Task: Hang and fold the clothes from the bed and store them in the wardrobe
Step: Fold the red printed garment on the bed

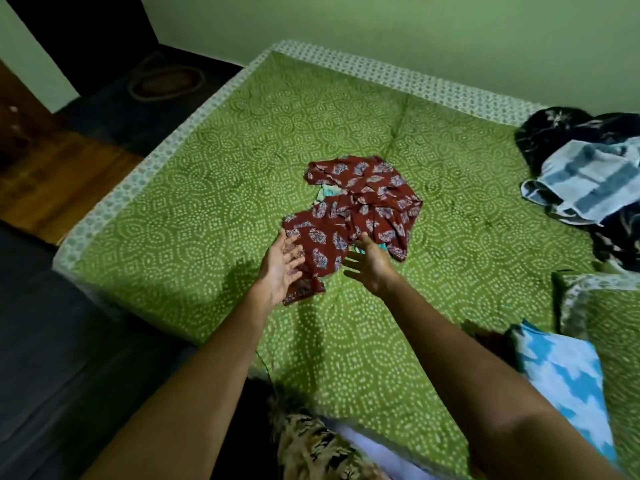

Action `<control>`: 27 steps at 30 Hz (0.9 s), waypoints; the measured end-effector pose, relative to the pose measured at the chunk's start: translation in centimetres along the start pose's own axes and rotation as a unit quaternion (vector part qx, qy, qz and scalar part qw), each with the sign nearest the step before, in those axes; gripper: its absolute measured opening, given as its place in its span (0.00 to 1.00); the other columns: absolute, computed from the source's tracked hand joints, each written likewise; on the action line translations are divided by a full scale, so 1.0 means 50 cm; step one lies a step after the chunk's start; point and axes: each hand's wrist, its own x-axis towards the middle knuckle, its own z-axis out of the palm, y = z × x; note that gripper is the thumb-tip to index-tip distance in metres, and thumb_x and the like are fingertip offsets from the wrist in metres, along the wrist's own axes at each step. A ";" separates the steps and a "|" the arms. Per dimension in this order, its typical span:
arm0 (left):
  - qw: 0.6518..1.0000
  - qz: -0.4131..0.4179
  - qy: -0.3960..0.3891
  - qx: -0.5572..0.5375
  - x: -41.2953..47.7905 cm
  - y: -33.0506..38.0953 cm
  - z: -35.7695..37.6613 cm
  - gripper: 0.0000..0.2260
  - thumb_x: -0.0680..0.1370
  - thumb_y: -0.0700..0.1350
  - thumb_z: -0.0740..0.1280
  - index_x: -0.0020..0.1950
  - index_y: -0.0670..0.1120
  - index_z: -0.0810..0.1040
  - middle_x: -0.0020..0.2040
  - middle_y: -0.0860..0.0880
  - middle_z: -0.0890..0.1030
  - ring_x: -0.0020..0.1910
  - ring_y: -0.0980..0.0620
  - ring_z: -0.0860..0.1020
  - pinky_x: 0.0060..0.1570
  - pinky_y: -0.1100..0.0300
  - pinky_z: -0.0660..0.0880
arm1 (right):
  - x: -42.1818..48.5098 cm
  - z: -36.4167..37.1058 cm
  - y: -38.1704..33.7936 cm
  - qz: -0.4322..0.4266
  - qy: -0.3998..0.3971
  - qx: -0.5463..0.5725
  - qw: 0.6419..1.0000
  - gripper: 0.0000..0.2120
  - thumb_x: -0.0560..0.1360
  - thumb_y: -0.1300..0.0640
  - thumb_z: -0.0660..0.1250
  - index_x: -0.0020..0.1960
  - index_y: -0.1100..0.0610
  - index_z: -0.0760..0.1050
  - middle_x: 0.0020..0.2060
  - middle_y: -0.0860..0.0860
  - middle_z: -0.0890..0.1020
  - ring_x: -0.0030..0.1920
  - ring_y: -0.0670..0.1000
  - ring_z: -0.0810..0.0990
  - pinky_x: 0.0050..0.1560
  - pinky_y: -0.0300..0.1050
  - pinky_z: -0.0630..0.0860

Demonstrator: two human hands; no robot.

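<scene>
While both the left hand (281,263) and right hand (369,263) reach with spread fingers, holding nothing, toward the crumpled red printed garment (353,209) mid-bed (207,188), a dark heap (568,133) and striped cloth (588,181) lie unfolded, so most work apparently remains.

The left arm (214,358) and the right arm (460,344) are both bare from the wrist to the edge of the picture. The left hand (280,268) and the right hand (369,268) are bare too. Low between the arms a piece of worn clothing (311,448) shows: tan cloth with black irregular streaks, a bit like leaves or stripes, rather blurred. Just beside it lies a pale cloth (363,455); I cannot tell if it is worn.
</scene>
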 end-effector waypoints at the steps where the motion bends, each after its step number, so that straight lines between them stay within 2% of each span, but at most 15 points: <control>1: 1.000 -0.008 0.003 0.004 0.040 0.011 -0.006 0.24 0.81 0.58 0.48 0.72 0.47 0.66 0.71 0.44 0.68 0.68 0.44 0.69 0.70 0.46 0.61 | 0.038 0.007 -0.002 0.007 0.005 0.000 1.000 0.24 0.82 0.46 0.49 0.70 0.61 0.64 0.61 0.59 0.75 0.59 0.58 0.74 0.55 0.51 0.70; 5: 0.999 -0.028 0.012 0.045 0.175 0.035 -0.018 0.24 0.81 0.58 0.49 0.71 0.47 0.67 0.71 0.44 0.69 0.67 0.45 0.69 0.68 0.47 0.63 | 0.161 0.021 0.004 0.033 0.037 0.009 0.999 0.21 0.82 0.46 0.49 0.65 0.58 0.67 0.53 0.56 0.77 0.53 0.55 0.76 0.54 0.51 0.72; 7: 0.996 -0.046 0.019 0.072 0.241 0.035 -0.020 0.23 0.81 0.58 0.49 0.71 0.48 0.66 0.71 0.44 0.68 0.67 0.45 0.69 0.67 0.48 0.63 | 0.224 0.022 0.014 0.049 0.055 0.008 0.997 0.20 0.82 0.45 0.50 0.62 0.58 0.70 0.50 0.54 0.78 0.48 0.53 0.77 0.47 0.49 0.74; 10: 0.990 -0.076 0.035 0.110 0.323 0.021 -0.028 0.23 0.82 0.57 0.49 0.72 0.48 0.65 0.72 0.45 0.68 0.67 0.47 0.69 0.66 0.50 0.63 | 0.300 0.019 0.030 0.088 0.101 0.012 0.991 0.15 0.82 0.49 0.54 0.49 0.57 0.74 0.41 0.53 0.78 0.41 0.52 0.76 0.41 0.46 0.72; 12: 0.986 -0.103 0.041 0.123 0.377 0.008 -0.036 0.23 0.82 0.56 0.49 0.73 0.47 0.64 0.72 0.45 0.67 0.67 0.47 0.69 0.66 0.50 0.63 | 0.348 0.016 0.042 0.108 0.139 0.014 0.984 0.11 0.81 0.52 0.56 0.49 0.57 0.74 0.39 0.53 0.77 0.38 0.51 0.75 0.40 0.45 0.72; 15: 0.979 -0.145 0.045 0.134 0.435 -0.015 -0.043 0.23 0.82 0.56 0.49 0.73 0.46 0.64 0.72 0.46 0.67 0.68 0.47 0.69 0.66 0.51 0.64 | 0.402 0.010 0.072 0.120 0.172 0.011 0.978 0.08 0.80 0.57 0.58 0.52 0.60 0.74 0.40 0.54 0.76 0.39 0.52 0.74 0.38 0.44 0.71; 18: 0.972 -0.179 0.051 0.143 0.479 -0.030 -0.044 0.23 0.82 0.57 0.49 0.73 0.47 0.64 0.72 0.47 0.68 0.67 0.47 0.69 0.56 0.55 0.68 | 0.454 0.012 0.104 0.136 0.212 0.011 0.968 0.07 0.78 0.58 0.63 0.50 0.63 0.72 0.43 0.56 0.76 0.38 0.52 0.76 0.36 0.44 0.73; 19: 0.971 -0.185 0.052 0.144 0.487 -0.033 -0.045 0.23 0.82 0.57 0.49 0.73 0.47 0.65 0.71 0.47 0.68 0.67 0.47 0.69 0.55 0.55 0.68 | 0.466 0.015 0.110 0.136 0.232 0.012 0.963 0.09 0.77 0.59 0.65 0.53 0.63 0.71 0.46 0.58 0.76 0.40 0.54 0.77 0.37 0.46 0.74; 21: 0.969 -0.193 0.059 0.145 0.506 -0.038 -0.047 0.22 0.82 0.56 0.49 0.72 0.47 0.65 0.71 0.47 0.69 0.66 0.47 0.70 0.62 0.52 0.67 | 0.498 0.014 0.124 0.146 0.274 0.010 0.951 0.17 0.76 0.62 0.67 0.62 0.64 0.67 0.52 0.60 0.75 0.47 0.57 0.77 0.40 0.51 0.75; 23: 0.966 -0.202 0.062 0.149 0.521 -0.040 -0.047 0.22 0.82 0.56 0.50 0.72 0.47 0.65 0.71 0.47 0.69 0.66 0.47 0.70 0.67 0.48 0.65 | 0.520 0.011 0.132 0.164 0.296 0.004 0.941 0.18 0.75 0.64 0.67 0.63 0.65 0.69 0.54 0.61 0.78 0.49 0.58 0.77 0.42 0.52 0.77; 25: 0.964 -0.205 0.056 0.159 0.526 -0.036 -0.048 0.22 0.82 0.55 0.50 0.72 0.47 0.65 0.71 0.47 0.69 0.66 0.47 0.70 0.68 0.48 0.64 | 0.526 0.009 0.131 0.166 0.300 -0.025 0.939 0.14 0.75 0.65 0.67 0.60 0.66 0.75 0.55 0.62 0.80 0.46 0.56 0.78 0.35 0.44 0.75; 27: 0.964 -0.197 0.042 0.176 0.525 -0.027 -0.049 0.22 0.83 0.54 0.49 0.73 0.46 0.64 0.71 0.46 0.69 0.66 0.48 0.69 0.67 0.49 0.64 | 0.525 0.012 0.120 0.149 0.309 -0.048 0.938 0.13 0.76 0.63 0.66 0.59 0.66 0.76 0.52 0.61 0.81 0.43 0.53 0.76 0.30 0.38 0.68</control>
